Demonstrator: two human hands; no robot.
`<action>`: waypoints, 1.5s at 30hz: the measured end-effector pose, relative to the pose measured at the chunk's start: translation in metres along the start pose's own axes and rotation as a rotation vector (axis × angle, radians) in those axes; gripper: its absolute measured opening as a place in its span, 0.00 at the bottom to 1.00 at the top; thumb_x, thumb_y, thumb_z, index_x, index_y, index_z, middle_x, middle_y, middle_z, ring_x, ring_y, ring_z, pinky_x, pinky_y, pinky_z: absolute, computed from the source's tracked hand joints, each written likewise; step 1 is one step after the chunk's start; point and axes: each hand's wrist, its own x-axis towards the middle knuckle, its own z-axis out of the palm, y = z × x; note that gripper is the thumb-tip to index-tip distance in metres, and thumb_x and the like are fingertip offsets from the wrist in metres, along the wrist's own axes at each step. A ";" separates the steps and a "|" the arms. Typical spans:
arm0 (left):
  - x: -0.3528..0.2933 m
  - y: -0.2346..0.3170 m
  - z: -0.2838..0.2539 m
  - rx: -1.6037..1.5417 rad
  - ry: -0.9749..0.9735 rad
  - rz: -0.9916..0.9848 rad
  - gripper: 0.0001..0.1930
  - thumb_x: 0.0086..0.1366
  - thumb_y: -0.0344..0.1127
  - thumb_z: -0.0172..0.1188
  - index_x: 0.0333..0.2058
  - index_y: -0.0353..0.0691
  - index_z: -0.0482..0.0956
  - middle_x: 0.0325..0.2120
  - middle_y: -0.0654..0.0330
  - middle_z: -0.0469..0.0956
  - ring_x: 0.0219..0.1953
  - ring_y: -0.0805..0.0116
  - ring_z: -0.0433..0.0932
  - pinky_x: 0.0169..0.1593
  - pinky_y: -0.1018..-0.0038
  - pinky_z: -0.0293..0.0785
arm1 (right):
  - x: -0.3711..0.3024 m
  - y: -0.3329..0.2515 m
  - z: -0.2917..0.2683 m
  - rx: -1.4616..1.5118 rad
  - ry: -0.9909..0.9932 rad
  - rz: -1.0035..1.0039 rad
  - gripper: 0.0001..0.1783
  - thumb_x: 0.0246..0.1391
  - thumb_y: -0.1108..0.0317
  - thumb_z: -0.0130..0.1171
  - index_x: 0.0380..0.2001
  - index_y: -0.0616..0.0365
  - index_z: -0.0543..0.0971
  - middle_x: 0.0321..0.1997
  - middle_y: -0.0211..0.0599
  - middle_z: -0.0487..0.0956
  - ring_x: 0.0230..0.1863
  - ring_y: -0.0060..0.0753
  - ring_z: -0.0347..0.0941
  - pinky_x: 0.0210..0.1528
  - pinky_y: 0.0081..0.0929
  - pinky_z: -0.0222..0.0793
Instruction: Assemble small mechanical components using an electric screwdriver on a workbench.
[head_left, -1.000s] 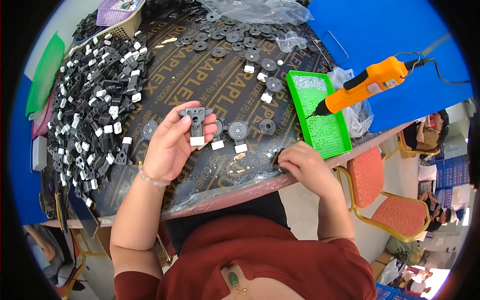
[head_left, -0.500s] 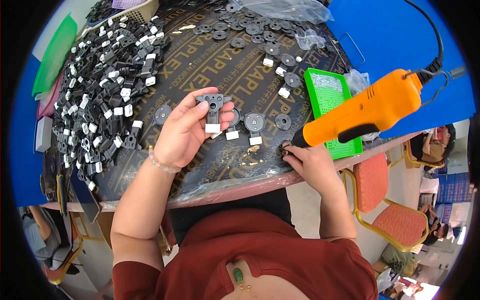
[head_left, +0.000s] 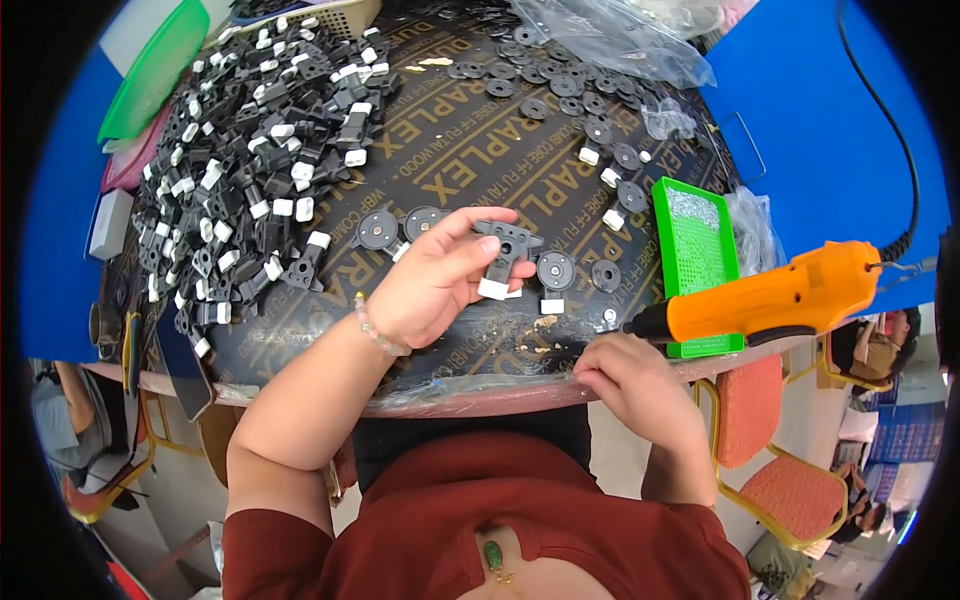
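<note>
My left hand [head_left: 425,285] is closed on a black plastic bracket [head_left: 507,245] with a white block end [head_left: 493,289], pinched between thumb and fingers above the table. My right hand [head_left: 632,385] is curled at the table's near edge, thumb and fingers together; whatever is in them, if anything, is hidden. Just above it lies the dark nose of an orange electric screwdriver [head_left: 775,297], its body slanting up to the right. A small shiny metal piece [head_left: 609,316] rests beside that nose. A bracket with a round disc [head_left: 555,270] and a loose black disc [head_left: 605,276] lie nearby.
A large heap of black brackets with white ends [head_left: 255,160] covers the left of the table. Loose discs [head_left: 560,80] are spread at the back. A green tray [head_left: 690,250] holding small metal pieces stands under the screwdriver. The screwdriver's cord [head_left: 890,130] hangs at the right.
The view has shifted, so the table things appear farther right. The screwdriver has tipped flatter, and its nose is now apart from my right fingers. My left hand still holds the bracket, now more tilted.
</note>
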 end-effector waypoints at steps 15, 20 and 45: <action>-0.003 -0.005 -0.005 0.015 -0.068 -0.032 0.18 0.74 0.33 0.49 0.60 0.37 0.66 0.50 0.56 0.75 0.52 0.69 0.75 0.55 0.68 0.75 | 0.106 -0.012 0.020 0.376 0.289 0.025 0.04 0.59 0.80 0.58 0.37 0.69 0.78 0.41 0.39 0.71 0.27 0.29 0.78 0.31 0.22 0.77; -0.003 -0.005 -0.004 -0.070 -0.066 -0.060 0.17 0.74 0.34 0.50 0.59 0.38 0.68 0.50 0.55 0.76 0.50 0.63 0.79 0.53 0.66 0.77 | 0.105 -0.007 0.005 0.113 0.467 -0.037 0.10 0.54 0.79 0.62 0.40 0.60 0.83 0.39 0.35 0.76 0.37 0.26 0.74 0.36 0.22 0.70; -0.003 0.000 -0.001 -0.047 0.037 -0.037 0.16 0.74 0.32 0.45 0.57 0.36 0.69 0.48 0.47 0.78 0.48 0.58 0.81 0.53 0.64 0.78 | 0.067 0.055 -0.012 -0.213 0.116 0.515 0.18 0.43 0.77 0.69 0.40 0.63 0.81 0.40 0.44 0.77 0.42 0.41 0.76 0.45 0.31 0.73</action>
